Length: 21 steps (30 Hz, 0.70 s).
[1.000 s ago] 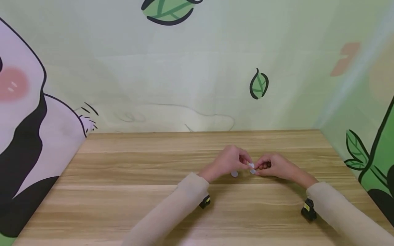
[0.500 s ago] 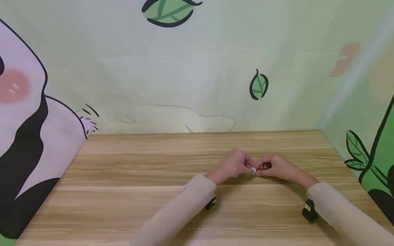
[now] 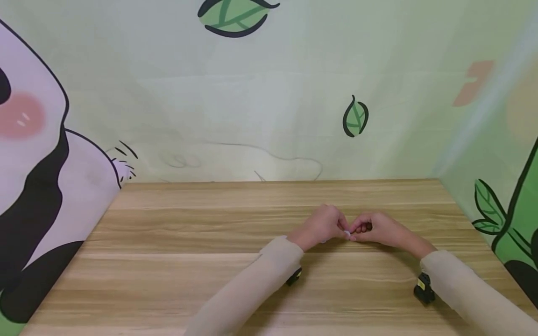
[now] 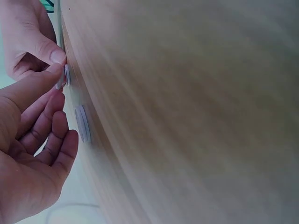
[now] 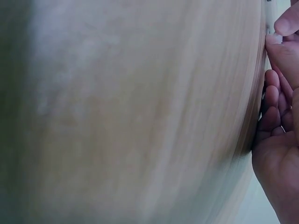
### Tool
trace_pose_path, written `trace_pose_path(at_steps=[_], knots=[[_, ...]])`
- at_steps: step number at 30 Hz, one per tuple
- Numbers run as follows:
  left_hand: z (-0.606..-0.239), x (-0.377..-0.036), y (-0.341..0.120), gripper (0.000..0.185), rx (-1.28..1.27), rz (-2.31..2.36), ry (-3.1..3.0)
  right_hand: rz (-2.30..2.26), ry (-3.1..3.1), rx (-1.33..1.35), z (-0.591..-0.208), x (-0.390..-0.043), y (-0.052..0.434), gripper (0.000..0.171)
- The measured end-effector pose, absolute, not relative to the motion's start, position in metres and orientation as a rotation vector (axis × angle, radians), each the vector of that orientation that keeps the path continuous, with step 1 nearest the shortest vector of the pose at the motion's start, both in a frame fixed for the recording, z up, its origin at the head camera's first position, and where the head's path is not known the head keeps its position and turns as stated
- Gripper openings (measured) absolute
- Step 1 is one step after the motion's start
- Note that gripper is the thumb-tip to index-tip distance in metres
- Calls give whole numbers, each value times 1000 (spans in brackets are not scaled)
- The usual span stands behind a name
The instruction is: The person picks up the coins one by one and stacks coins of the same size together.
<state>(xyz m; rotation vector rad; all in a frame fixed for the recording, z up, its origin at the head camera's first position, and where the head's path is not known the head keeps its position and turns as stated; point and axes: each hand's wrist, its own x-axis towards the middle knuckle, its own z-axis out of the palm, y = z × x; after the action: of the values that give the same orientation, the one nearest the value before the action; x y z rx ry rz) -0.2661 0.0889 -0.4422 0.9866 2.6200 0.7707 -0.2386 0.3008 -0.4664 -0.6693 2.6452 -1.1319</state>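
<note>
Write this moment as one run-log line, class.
left hand: pinches small white disc | right hand: pinches same disc | second white disc: on wooden table

Staged recording booth, wooden table point(image 3: 176, 261), cartoon panda-and-leaf backdrop point(image 3: 252, 93) closing it in on three sides

my light wood table point(image 3: 176, 261), grain running sideways, one small white disc point(image 4: 82, 123) flat on it, second white disc point(image 4: 67, 74) just beside that one
</note>
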Motion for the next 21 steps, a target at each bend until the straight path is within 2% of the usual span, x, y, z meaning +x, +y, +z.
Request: trace_pose_path(at_steps=[21], knots=[[-445,-269,95,14,976,688,2640,-1127,2656,-664,-467,-238,303,12]])
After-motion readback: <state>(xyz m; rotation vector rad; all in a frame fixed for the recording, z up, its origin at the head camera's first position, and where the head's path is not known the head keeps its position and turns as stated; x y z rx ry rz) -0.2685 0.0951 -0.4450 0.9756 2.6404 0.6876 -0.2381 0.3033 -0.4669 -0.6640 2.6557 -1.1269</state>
